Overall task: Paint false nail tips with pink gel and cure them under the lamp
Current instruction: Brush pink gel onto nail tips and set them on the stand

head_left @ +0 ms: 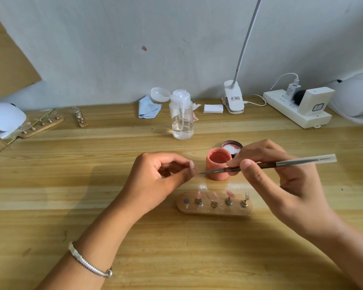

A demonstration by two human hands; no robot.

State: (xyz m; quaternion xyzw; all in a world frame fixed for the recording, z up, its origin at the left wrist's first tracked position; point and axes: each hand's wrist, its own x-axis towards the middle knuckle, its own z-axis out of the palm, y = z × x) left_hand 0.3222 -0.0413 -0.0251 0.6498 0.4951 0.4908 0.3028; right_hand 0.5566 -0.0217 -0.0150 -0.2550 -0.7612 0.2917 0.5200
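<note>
The nail tip (191, 164) sits at the end of my left hand (155, 181), pinched between thumb and forefinger above the table (113, 143). It stands roughly upright with its painted-looking face turned to the right. It is small and half covered by the fingertip, so I cannot tell whether I am holding the tip itself or a peg beneath it. The other left fingers are curled loosely into the palm. Everything now depends on the line from that tip to the brush (260, 165). The brush lies almost level, its long axis running left to right, and the bristle end points left at the tip and stops just short of it. My right hand (281, 181) grips the shaft like a pen, thumb pressed against forefinger and middle finger. It is the hand that has to close the gap, with a short push leftward along the brush's own axis. The left hand, I judge, need only hold steady and present the face. The open jar of pink gel (218, 162) stands just behind the bristles, close to the right hand for a reload, with its lid (232, 145) lying beyond it. Nearer to me is the wooden holder (214, 211), with tips standing on its pegs, several of them pink. One white curing lamp (356, 97) sits far right and another (4, 116) far left, both well apart from the hands.
</note>
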